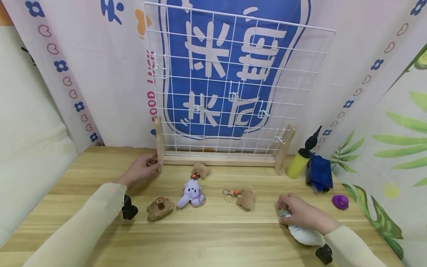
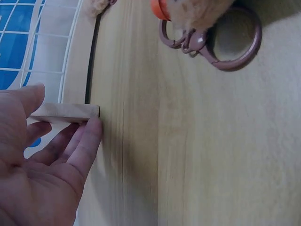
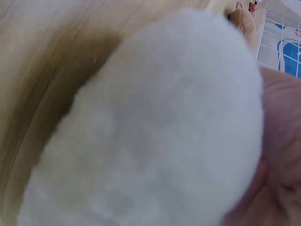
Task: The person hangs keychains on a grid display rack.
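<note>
My left hand (image 1: 141,170) grips the left foot of a wooden stand (image 2: 68,111), its fingers on the outer face and the thumb at the edge. The stand carries a white wire grid (image 1: 218,107). At the right, my right hand (image 1: 301,212) pinches the light-blue top end of a white plush keychain (image 1: 306,236), whose fluffy body fills the right wrist view. Between the hands lie a brown plush keychain (image 1: 161,208), a lilac plush keychain (image 1: 191,193), a tan plush (image 1: 201,170) and another tan plush keychain (image 1: 247,199) with a ring.
Several white hooks (image 1: 263,113) hang on the grid. Right of the stand are a yellow bottle (image 1: 297,165) with a black top, a dark blue box-like object (image 1: 320,172) and a small purple hat-shaped piece (image 1: 340,202). A printed cloth (image 1: 123,74) hangs behind the wooden table (image 1: 200,241).
</note>
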`<state>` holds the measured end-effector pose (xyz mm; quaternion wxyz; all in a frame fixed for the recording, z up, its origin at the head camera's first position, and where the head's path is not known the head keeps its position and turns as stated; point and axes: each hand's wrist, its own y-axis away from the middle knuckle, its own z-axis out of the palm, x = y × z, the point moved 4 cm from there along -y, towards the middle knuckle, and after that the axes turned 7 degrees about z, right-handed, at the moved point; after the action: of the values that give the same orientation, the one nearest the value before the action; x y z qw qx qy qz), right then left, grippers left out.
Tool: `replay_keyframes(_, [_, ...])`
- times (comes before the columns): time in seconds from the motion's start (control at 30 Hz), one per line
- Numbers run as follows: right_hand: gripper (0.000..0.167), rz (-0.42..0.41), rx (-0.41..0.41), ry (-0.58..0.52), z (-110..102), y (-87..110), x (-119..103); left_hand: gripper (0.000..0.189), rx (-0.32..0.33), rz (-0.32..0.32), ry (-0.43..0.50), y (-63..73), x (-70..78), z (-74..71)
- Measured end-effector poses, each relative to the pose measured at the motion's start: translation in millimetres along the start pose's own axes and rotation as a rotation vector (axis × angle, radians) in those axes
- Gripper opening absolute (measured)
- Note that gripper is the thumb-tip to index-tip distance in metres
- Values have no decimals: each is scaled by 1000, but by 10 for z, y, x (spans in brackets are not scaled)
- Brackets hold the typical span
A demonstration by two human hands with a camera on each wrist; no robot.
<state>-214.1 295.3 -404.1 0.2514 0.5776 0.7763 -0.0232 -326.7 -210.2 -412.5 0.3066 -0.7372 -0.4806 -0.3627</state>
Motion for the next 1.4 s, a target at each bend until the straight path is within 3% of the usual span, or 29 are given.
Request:
replay_keyframes(0.17, [30, 4, 5, -29, -4, 9, 17, 47, 35, -18, -99, -12, 13, 6])
replay_keyframes(0.5, [14, -34, -7, -67, 60, 19, 64, 38, 57, -59, -137, -91, -105, 12])
replay_keyframes(0.67, [16, -51, 1, -87, 41, 34, 42, 36, 60, -53, -149, -107, -110, 15])
replay_keyframes(1.0, [36, 7, -72, -22, 29, 92, -34, 38, 67, -59, -155, -119, -118, 6])
replay_keyframes(1.27, [27, -1, -30, 27, 29, 83, -46, 37, 65, -56, -150, -116, -119, 8])
replay_keyframes(1.4, [22, -49, -10, 25, 31, 77, -22, 36, 70, -44, -157, -111, -118, 14])
